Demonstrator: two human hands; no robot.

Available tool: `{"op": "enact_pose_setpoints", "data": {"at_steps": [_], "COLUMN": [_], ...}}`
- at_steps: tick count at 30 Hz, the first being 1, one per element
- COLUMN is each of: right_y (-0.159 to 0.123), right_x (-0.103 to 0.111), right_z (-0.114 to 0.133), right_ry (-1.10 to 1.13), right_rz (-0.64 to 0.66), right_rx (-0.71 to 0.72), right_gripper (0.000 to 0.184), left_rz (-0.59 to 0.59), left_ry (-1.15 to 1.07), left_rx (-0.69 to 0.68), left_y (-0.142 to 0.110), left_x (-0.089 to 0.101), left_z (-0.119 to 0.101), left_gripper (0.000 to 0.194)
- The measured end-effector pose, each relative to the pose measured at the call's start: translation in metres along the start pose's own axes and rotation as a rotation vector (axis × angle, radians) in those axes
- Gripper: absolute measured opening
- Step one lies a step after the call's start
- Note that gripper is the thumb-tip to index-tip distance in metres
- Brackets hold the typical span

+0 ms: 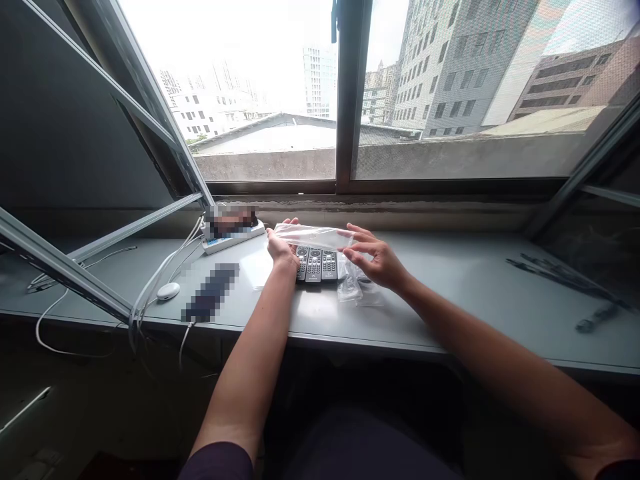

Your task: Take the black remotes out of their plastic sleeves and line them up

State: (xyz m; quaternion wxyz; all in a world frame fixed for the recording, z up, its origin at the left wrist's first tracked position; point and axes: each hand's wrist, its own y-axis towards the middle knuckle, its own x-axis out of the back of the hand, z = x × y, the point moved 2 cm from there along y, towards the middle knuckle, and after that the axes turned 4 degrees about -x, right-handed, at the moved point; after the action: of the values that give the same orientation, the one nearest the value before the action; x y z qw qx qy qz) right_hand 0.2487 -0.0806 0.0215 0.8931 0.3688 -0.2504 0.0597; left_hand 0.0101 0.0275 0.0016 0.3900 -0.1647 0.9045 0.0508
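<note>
A clear plastic bag [315, 236] is stretched sideways between my hands, above the desk. My left hand [283, 245] grips its left end. At the right end, the fingertips of my right hand [375, 257] pinch the bag's edge, some of them seen through the film. Below the bag lie black remote controls [315, 265] side by side, three of them showing, their upper ends partly covered by the bag. Crumpled clear plastic bags [351, 283] lie right of the remotes, under my right hand.
A white power strip [234, 237] with cables [165, 267] sits at the back left. A round white puck [168, 291] and a blurred dark object [210, 293] lie nearer. Metal frame bars [100, 283] stand left. Dark cable-like items [565, 277] lie right on the grey desk [465, 287].
</note>
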Motion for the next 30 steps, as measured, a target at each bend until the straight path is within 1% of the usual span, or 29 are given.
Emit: {"op": "enact_pose_setpoints", "data": {"at_steps": [7, 13, 16, 19, 22, 24, 26, 28, 30], "right_y": [0.0, 0.0, 0.0, 0.0, 0.001, 0.001, 0.001, 0.001, 0.001], "right_x": [0.001, 0.001, 0.003, 0.005, 0.004, 0.002, 0.001, 0.0, -0.001], "right_z": [0.0, 0.0, -0.003, -0.008, -0.01, -0.009, -0.008, -0.008, -0.009], "right_ry": [0.003, 0.003, 0.027, 0.087, 0.159, 0.183, 0.19, 0.193, 0.193], "right_rz": [-0.018, -0.018, -0.037, -0.056, -0.038, -0.014, 0.001, 0.009, 0.018], "right_rx": [0.003, -0.003, -0.019, -0.081, -0.113, -0.108, -0.111, -0.123, -0.134], "right_gripper": [0.028, 0.03, 0.031, 0.035, 0.037, 0.036, 0.037, 0.04, 0.041], "left_rz": [-0.003, -0.005, 0.029, 0.128, 0.284, 0.398, 0.485, 0.531, 0.55], "left_ry": [0.013, 0.01, 0.008, 0.025, 0.036, 0.048, 0.077, 0.101, 0.1], "left_rx": [-0.012, -0.025, 0.006, 0.049, 0.089, 0.127, 0.165, 0.188, 0.198], "left_y": [-0.001, -0.001, -0.002, -0.007, -0.016, -0.023, -0.03, -0.033, -0.035], "left_x": [0.0, 0.0, 0.0, -0.004, -0.012, -0.018, -0.022, -0.025, -0.025], "left_z": [-0.001, -0.002, -0.005, -0.008, -0.008, -0.005, -0.002, 0.001, 0.002], "left_gripper": [0.067, 0.067, 0.073, 0.079, 0.076, 0.07, 0.061, 0.052, 0.042]}}
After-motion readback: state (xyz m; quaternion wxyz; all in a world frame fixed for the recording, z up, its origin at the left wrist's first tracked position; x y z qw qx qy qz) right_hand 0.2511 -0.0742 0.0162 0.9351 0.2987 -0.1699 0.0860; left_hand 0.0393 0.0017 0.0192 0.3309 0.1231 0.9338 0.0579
